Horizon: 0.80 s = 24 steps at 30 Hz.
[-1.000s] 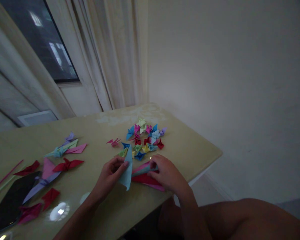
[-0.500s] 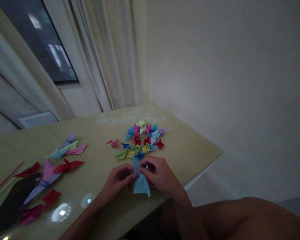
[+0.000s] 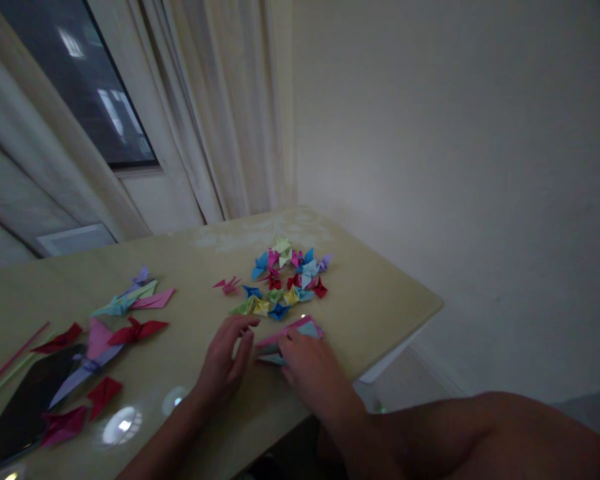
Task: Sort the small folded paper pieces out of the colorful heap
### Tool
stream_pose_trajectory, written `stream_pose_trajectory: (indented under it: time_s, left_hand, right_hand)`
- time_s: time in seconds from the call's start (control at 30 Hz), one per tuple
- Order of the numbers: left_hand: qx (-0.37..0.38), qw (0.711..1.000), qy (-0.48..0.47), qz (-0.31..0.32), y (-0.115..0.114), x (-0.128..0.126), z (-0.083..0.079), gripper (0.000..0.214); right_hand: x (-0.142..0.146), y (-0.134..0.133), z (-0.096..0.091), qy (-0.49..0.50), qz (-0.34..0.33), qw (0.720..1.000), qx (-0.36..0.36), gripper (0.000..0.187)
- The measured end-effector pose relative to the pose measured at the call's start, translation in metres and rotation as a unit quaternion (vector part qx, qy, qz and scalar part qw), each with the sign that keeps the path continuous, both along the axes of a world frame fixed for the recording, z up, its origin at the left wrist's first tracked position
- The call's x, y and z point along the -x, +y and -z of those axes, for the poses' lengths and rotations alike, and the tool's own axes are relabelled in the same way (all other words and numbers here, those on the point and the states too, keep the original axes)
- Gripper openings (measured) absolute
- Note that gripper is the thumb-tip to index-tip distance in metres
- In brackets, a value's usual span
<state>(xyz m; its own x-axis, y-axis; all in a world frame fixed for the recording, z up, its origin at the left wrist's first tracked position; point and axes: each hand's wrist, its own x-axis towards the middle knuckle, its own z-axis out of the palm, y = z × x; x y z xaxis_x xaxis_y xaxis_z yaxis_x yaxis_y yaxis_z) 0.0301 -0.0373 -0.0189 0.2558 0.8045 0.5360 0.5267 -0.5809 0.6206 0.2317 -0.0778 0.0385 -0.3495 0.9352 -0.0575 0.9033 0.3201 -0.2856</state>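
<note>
A small stack of paper sheets, pink and light blue, lies on the yellowish table near its front edge. My right hand rests flat on the near part of that stack, fingers stretched and pressing down. My left hand hovers just left of the stack with its fingers spread and nothing in them. Just beyond both hands lies a pile of several small folded paper figures in blue, pink, yellow, green and red.
Larger folded paper pieces in purple, red, pink and green lie at the left, beside a dark flat tablet and thin pink sticks. A curtain and window stand behind; the table's right corner drops to the floor. My bare knee fills the lower right.
The light blue sheet that both hands held up has gone down onto the stack. My right hand now presses flat on it and my left hand has let go and spread.
</note>
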Motion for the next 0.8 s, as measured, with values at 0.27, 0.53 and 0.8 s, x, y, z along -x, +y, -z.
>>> stream_pose_trajectory:
  time_s: [0.27,0.53,0.8]
  left_hand:
    - [-0.039,0.962,0.237,0.130,0.002,-0.017,0.026,0.030]
    - [0.019,0.961,0.249,0.120,0.001,-0.018,0.025,0.027]
    - [0.062,0.956,0.239,0.161,0.000,-0.022,0.021,0.023]
  right_hand:
    - [-0.045,-0.001,-0.011,0.025,0.108,0.993,0.030,0.038]
    - [-0.050,0.005,0.007,0.004,0.134,0.989,0.064,0.056]
    - [-0.051,0.010,0.009,-0.017,0.142,0.986,0.089,0.050]
